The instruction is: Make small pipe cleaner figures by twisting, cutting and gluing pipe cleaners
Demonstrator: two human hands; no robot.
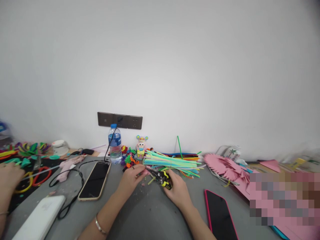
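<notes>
My left hand, with a ring on a finger and a bracelet at the wrist, pinches a small pink piece whose kind is too small to make out. Wrapped in my right hand are pliers with black-and-yellow handles. Their dark jaws point left and reach the pink piece at my left fingertips; whether they grip it I cannot tell. Just behind both hands lies a bundle of pastel pipe cleaners. A small figurine with a colourful hat stands behind my left hand.
A water bottle and a cabled phone are left of my hands, a white slab-like device nearer. A red-edged phone lies right, before pink folded paper. Another person's hand is by scissors at far left.
</notes>
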